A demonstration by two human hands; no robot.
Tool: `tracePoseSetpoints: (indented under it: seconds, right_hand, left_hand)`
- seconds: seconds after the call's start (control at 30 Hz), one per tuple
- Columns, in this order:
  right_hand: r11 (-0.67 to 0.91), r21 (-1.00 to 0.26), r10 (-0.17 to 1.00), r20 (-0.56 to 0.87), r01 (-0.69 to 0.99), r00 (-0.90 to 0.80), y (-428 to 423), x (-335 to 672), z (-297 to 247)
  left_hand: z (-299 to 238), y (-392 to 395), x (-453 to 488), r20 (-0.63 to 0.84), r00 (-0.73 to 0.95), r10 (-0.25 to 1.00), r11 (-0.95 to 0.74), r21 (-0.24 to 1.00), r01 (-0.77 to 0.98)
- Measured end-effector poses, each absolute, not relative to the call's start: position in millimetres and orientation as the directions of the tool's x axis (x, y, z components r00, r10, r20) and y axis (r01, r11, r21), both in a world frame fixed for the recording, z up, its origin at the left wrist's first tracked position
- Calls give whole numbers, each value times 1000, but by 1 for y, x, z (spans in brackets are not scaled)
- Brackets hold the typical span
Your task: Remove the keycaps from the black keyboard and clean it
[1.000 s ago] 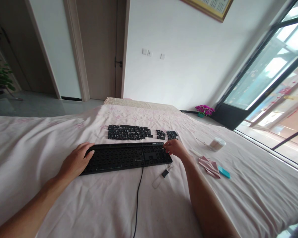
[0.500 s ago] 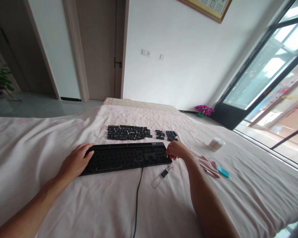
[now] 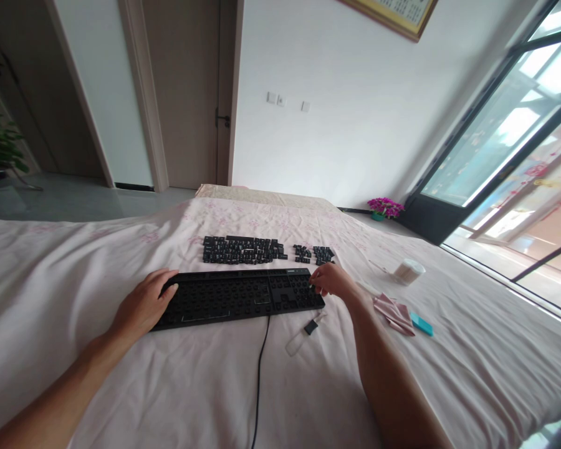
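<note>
A black keyboard point(image 3: 236, 296) with its keycaps off lies on a pale pink bedsheet point(image 3: 121, 374). My left hand point(image 3: 143, 305) rests on the keyboard's left end, fingers curled over its edge, holding it steady. My right hand point(image 3: 331, 279) is at the far right corner of the keyboard, fingers pinched together on something I cannot make out. Rows of loose black keycaps point(image 3: 243, 249) lie just behind the keyboard, with a smaller group of keycaps point(image 3: 315, 254) to their right. The keyboard's black cable point(image 3: 259, 368) runs toward me.
A small clear tool with a black head point(image 3: 305, 332) lies below the keyboard's right end. To the right lie a folded pink cloth point(image 3: 393, 312), a teal block point(image 3: 421, 324) and a round white container point(image 3: 407, 272). A door and a glass window wall lie beyond.
My right hand dipped slightly toward the keyboard's right edge and came back up to its far right corner. My left hand has stayed put.
</note>
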State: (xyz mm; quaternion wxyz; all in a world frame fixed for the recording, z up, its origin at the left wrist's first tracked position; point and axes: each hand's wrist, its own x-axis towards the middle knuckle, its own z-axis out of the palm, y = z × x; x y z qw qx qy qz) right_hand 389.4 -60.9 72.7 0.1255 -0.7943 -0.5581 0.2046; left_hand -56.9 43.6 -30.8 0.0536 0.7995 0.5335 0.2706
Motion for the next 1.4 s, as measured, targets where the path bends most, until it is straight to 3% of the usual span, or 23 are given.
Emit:
tracePoseSetpoints:
  seconds: [0.17,0.27,0.53,0.7,0.83,1.1,1.4]
  right_hand:
    - [-354,-405,919,-320,843,232,-61,393,66]
    - [-340,-435,923,-323,834,208,-59,394,63]
    - [-169,-802,985,-122,573,120,-50,359,54]
    - [-34,-913,998,-52,406,-33,-41,308,38]
    - [24,-873,999,7,487,-37,-29,278,28]
    - [177,-647,970,241,742,-22,-16,263,26]
    - [202,-532,963,261,822,-67,-18,265,26]
  left_hand:
    - [-29,42,-56,380,293,877,-435,374,819]
    - [-26,40,-54,367,276,888,-415,381,826]
    - [-27,39,-54,379,263,887,-410,387,826]
    - [-27,39,-54,390,255,885,-410,392,823]
    - [-25,38,-53,389,250,886,-407,396,823]
    - [-19,33,-50,385,233,893,-395,424,815]
    - [-25,38,-53,386,247,889,-406,414,814]
